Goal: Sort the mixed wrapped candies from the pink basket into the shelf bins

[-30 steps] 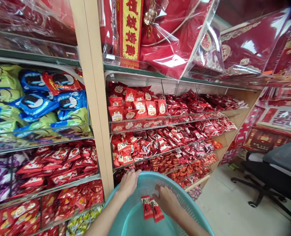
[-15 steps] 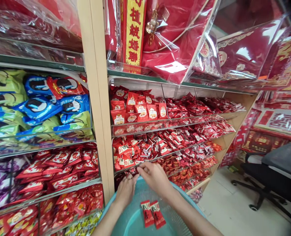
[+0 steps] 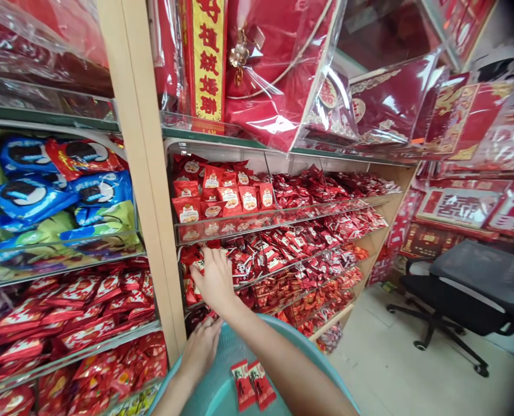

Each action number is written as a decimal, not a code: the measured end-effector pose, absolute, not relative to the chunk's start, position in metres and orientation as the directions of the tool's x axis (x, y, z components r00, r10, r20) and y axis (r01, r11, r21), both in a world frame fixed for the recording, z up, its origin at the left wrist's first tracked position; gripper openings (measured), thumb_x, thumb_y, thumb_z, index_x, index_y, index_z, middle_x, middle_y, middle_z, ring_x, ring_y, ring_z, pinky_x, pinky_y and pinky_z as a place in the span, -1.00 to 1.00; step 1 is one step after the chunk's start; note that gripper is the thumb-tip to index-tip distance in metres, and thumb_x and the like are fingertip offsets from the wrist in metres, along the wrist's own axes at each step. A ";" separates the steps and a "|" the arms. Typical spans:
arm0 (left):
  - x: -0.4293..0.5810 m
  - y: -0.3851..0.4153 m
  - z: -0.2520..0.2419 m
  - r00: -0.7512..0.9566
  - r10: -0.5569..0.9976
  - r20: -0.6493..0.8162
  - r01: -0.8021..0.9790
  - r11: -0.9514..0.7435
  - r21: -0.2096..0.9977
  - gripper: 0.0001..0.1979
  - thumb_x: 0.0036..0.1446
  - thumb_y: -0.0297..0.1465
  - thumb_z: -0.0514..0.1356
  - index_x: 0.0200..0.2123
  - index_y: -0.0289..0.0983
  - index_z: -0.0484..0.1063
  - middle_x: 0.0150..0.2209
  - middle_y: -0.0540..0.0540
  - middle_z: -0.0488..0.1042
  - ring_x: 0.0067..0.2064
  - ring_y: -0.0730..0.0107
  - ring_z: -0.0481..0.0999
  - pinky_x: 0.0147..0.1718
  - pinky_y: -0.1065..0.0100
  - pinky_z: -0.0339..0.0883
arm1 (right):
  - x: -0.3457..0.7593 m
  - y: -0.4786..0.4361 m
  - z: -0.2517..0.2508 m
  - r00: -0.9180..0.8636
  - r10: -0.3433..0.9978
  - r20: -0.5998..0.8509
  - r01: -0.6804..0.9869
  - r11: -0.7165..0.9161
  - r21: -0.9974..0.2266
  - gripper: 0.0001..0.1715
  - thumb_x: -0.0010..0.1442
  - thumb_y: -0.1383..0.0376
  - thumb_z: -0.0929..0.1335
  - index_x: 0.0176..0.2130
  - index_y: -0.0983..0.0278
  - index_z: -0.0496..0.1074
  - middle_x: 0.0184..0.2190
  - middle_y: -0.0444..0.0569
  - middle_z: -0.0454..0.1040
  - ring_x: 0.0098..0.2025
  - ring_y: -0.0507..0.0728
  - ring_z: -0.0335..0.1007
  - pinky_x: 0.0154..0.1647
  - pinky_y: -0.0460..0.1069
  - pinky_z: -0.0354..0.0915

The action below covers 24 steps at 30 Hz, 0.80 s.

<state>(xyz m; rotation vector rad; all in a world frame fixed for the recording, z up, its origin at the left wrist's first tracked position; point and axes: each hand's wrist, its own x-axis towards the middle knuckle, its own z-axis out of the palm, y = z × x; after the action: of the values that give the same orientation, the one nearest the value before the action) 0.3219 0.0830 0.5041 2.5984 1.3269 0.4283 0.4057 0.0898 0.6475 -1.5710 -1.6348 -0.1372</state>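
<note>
- Basket (image 3: pixel 278 327) of teal plastic mesh, cut off by the bottom edge of the view; one basket shows.
- Two red packets (image 3: pixel 243 385) lie side by side inside the basket, each with a white band and black Chinese characters too small or blurred to read.
- Right hand (image 3: pixel 215 281) is raised to the front of a shelf, fingers spread over a heap of red-and-white packets (image 3: pixel 243 260). Whether it grips one, I cannot tell.
- Left hand (image 3: pixel 201 349) sits lower, just above the basket rim and below the right hand, fingers loosely extended. Nothing held shows, but the fingers are partly hidden, so I cannot tell.
- Clear acrylic shelf front (image 3: pixel 226 227) runs above the right hand, with red cookie packets (image 3: pixel 186 209) behind it; their small labels cannot be read, and the rows are too packed to count.
- Blue-and-green snack bags (image 3: pixel 29 199) fill the shelf left of a pale wooden upright (image 3: pixel 141 173); no brand can be read.
- Red banner (image 3: pixel 207 63) with a yellow panel reads 植絨婚聯 in black, the top character cut off.
- Clear-wrapped red cushions (image 3: pixel 274 75) sit on the shelf above the packets.
- One black office chair (image 3: pixel 469 289) stands on the tiled floor (image 3: pixel 382 358) at right, near framed red decorations (image 3: pixel 460 208).
</note>
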 end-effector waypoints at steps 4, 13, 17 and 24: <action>0.321 0.086 0.499 0.549 0.816 0.182 0.761 -0.578 0.293 -0.61 0.24 -0.44 -0.13 -0.08 -0.21 0.45 -0.01 -0.16 0.43 0.00 0.25 0.41 -0.06 0.29 0.27 | 0.402 0.096 0.645 0.195 0.783 0.591 0.871 0.139 -0.471 -0.64 0.16 0.15 0.27 -0.06 0.24 0.26 -0.14 0.05 0.38 0.00 0.24 0.22 -0.04 0.17 0.17; 0.320 0.094 0.488 0.544 0.805 0.237 0.729 -0.593 0.342 -0.63 0.22 -0.42 -0.09 -0.11 -0.17 0.48 0.01 -0.14 0.43 0.02 0.24 0.42 -0.04 0.25 0.28 | 0.407 0.101 0.652 0.219 0.824 0.523 0.867 0.082 -0.492 -0.57 0.10 0.02 0.30 -0.15 0.25 0.26 -0.14 0.07 0.41 -0.01 0.26 0.27 -0.06 0.18 0.16; 0.320 0.096 0.484 0.514 0.806 0.293 0.704 -0.592 0.393 -0.65 0.19 -0.39 -0.06 -0.07 -0.11 0.45 -0.05 -0.08 0.46 -0.02 0.27 0.44 -0.05 0.26 0.30 | 0.410 0.103 0.658 0.195 0.849 0.491 0.873 0.077 -0.481 -0.55 0.08 0.01 0.32 -0.16 0.26 0.26 -0.16 0.09 0.45 -0.02 0.26 0.29 -0.06 0.17 0.14; 0.321 0.092 0.487 0.519 0.796 0.312 0.682 -0.606 0.410 -0.64 0.20 -0.36 -0.08 -0.06 -0.12 0.44 -0.07 -0.09 0.46 -0.04 0.27 0.44 -0.08 0.28 0.30 | 0.413 0.103 0.657 0.179 0.840 0.512 0.886 0.089 -0.455 -0.68 0.07 0.17 0.33 -0.19 0.27 0.27 -0.21 0.07 0.48 -0.07 0.24 0.33 -0.07 0.14 0.13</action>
<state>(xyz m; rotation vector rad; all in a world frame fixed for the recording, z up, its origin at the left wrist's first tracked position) 0.3206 0.0919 0.4873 2.5247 1.2516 0.7010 0.4128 0.1034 0.6566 -1.7323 -1.6447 -0.0795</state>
